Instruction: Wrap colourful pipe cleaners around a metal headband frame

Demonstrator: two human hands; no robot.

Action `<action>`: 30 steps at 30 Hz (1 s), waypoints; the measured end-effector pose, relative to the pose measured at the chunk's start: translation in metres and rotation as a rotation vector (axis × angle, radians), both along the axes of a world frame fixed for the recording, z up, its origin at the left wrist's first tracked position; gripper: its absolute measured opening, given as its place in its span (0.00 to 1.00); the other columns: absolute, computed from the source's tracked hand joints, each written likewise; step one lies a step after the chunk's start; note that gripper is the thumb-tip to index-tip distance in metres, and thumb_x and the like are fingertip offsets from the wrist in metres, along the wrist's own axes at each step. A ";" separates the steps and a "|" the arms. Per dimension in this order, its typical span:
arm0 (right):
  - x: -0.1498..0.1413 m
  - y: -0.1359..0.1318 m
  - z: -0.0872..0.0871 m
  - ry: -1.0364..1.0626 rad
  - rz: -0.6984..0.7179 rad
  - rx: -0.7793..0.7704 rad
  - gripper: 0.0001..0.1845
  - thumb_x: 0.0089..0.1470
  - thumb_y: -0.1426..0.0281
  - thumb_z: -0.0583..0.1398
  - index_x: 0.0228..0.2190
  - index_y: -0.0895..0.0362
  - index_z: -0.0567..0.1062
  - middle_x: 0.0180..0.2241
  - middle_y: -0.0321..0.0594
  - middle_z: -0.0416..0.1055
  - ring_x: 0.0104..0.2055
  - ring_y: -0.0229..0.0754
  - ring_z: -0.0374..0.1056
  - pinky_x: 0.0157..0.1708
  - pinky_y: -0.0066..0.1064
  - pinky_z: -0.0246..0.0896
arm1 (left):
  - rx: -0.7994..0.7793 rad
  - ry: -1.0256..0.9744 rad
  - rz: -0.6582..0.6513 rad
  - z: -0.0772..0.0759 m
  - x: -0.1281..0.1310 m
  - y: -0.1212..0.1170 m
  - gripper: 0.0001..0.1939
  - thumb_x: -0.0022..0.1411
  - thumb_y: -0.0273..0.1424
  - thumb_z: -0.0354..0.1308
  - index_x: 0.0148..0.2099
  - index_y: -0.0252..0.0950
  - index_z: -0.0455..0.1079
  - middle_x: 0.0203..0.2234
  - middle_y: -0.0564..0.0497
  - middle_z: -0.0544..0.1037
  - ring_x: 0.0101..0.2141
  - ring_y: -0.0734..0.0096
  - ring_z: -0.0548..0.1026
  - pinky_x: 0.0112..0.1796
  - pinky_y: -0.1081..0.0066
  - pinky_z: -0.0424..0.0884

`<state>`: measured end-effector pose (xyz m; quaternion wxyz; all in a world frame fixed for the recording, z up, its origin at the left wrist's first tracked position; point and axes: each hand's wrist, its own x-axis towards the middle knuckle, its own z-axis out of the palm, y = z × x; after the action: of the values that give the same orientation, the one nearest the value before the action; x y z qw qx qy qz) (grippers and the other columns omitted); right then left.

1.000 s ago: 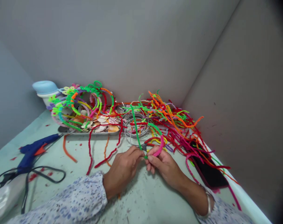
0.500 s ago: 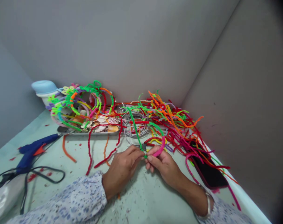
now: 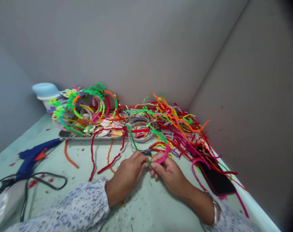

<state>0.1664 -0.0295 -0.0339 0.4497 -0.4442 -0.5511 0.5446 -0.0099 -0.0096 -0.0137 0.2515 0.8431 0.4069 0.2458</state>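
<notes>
Near the middle of the table, my left hand (image 3: 129,170) pinches a thin green pipe cleaner (image 3: 131,137), whose free length stands up and leans left. Between thumb and fingers, my right hand (image 3: 169,174) grips a curved band (image 3: 166,151) covered in fuzzy pipe cleaner: pink by the fingers, then green, then red toward its far end. The fingertips of both hands almost meet where a bit of green shows at the band's near end. Just beyond them lie pliers (image 3: 148,152) with dark jaws and red and yellow handles, partly hidden.
A metal tray (image 3: 92,138) of shells with several pipe-cleaner hoops (image 3: 84,91) is at back left, beside a blue-capped bottle (image 3: 46,90). A wire coil (image 3: 136,122), a pile of pipe cleaners (image 3: 177,122) and a phone (image 3: 217,177) are rightward; a blue glue gun (image 3: 27,164) lies left.
The green pipe cleaner's free end has dropped lower and nearer. The curved band has tilted down slightly, and both hands have shifted a little left.
</notes>
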 end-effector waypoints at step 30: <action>-0.001 -0.005 -0.009 -0.161 -0.011 0.083 0.07 0.58 0.65 0.56 0.35 0.55 0.68 0.27 0.36 0.69 0.26 0.37 0.65 0.26 0.29 0.62 | -0.136 0.039 0.023 -0.001 0.003 0.003 0.10 0.65 0.28 0.45 0.38 0.34 0.67 0.34 0.46 0.75 0.35 0.65 0.73 0.37 0.69 0.68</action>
<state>0.1653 -0.0341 -0.0428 0.4253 -0.4705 -0.6051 0.4813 -0.0065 -0.0062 -0.0146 0.2975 0.8239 0.4370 0.2041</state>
